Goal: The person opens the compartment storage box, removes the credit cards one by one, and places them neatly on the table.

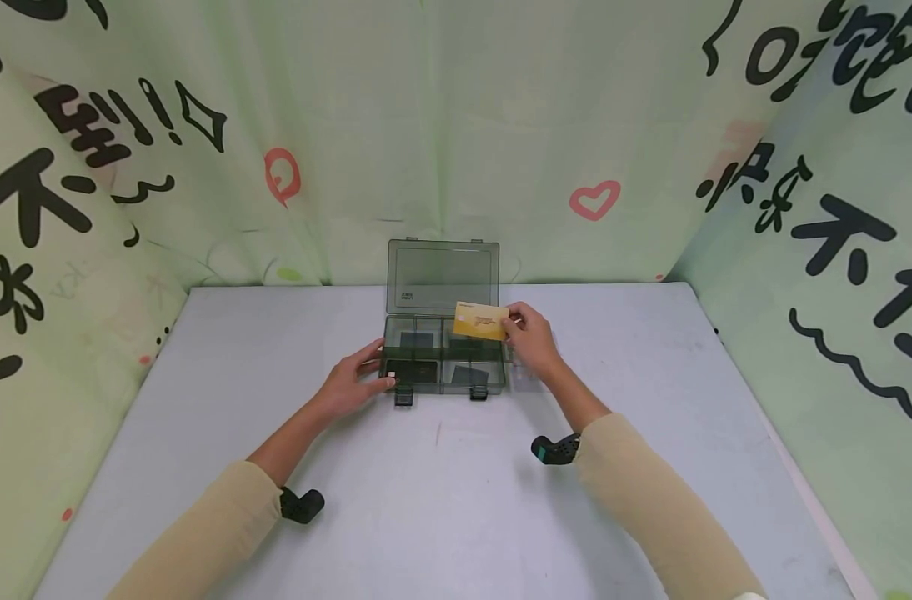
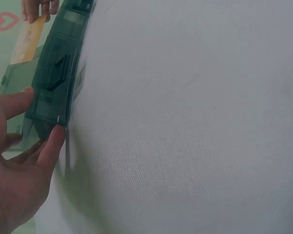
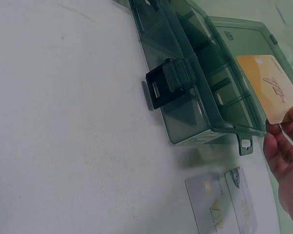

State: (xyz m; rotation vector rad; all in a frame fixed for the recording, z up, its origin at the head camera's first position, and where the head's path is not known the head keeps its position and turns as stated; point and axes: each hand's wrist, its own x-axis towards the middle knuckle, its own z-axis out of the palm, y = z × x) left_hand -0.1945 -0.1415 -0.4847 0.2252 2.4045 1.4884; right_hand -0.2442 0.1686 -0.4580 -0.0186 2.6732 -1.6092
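A translucent dark green storage box (image 1: pixel 443 353) with dividers stands on the table, its lid (image 1: pixel 443 275) raised at the back. My left hand (image 1: pixel 353 382) holds the box's left end, thumb over the front rim and fingers at the side; in the left wrist view one fingertip touches its lower corner. My right hand (image 1: pixel 532 340) pinches a yellow card (image 1: pixel 480 321) by its right edge, above the box's right half. Printed lettering shows on this card (image 3: pixel 271 87) in the right wrist view. Flat dark shapes lie in several compartments, too unclear to name.
Beside the box's right end, a silver VIP card (image 3: pixel 210 202) and another pale card (image 3: pixel 240 200) lie on the white table (image 1: pixel 441 500). Two black latches (image 1: pixel 403 395) hang at the box's front. Printed light green curtains (image 1: pixel 441 125) enclose the table's back and sides.
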